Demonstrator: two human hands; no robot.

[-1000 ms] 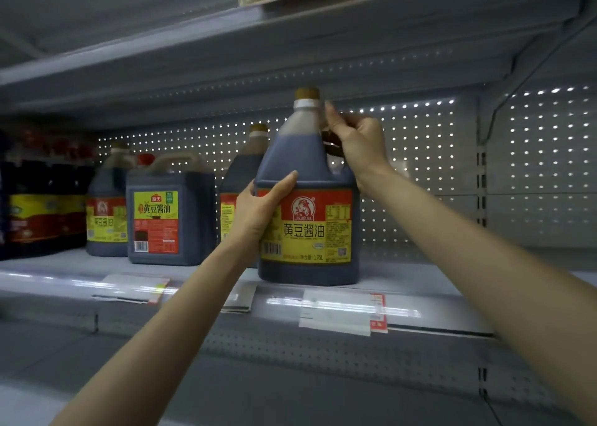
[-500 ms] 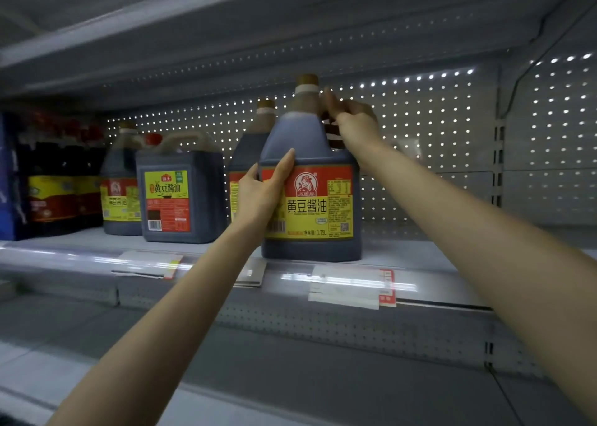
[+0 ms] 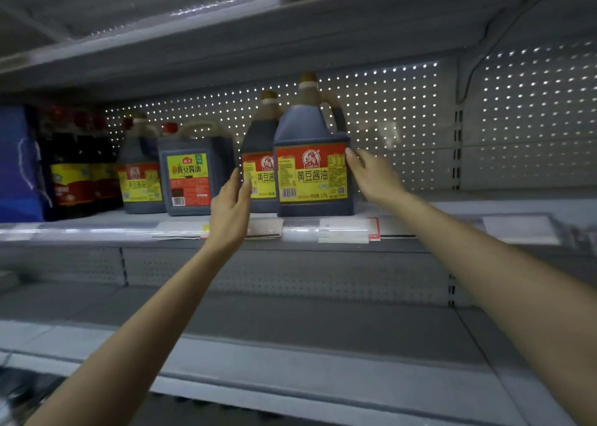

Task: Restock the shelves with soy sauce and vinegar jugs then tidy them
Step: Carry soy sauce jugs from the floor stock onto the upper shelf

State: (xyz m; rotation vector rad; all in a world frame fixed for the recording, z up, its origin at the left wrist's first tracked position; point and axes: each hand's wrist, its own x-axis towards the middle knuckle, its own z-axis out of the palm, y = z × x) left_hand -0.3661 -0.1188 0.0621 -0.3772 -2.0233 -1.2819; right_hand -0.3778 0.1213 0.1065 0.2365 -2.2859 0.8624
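A dark soy sauce jug with a red and yellow label and a brown cap stands upright near the front of the middle shelf. My right hand has straight fingers whose tips touch the jug's right label edge. My left hand hovers open just left of it, in front of a second like jug standing behind. Further left stand a squarer jug with a red cap and another red-labelled jug.
Dark bottles and a blue box fill the shelf's left end. Price tags hang along the shelf edge. The perforated back panel is bare to the right. A lower shelf lies below, an upper shelf overhead.
My right hand has let go of the jug's handle and dropped to its right side. My left hand has come off the label and drawn back to the left.
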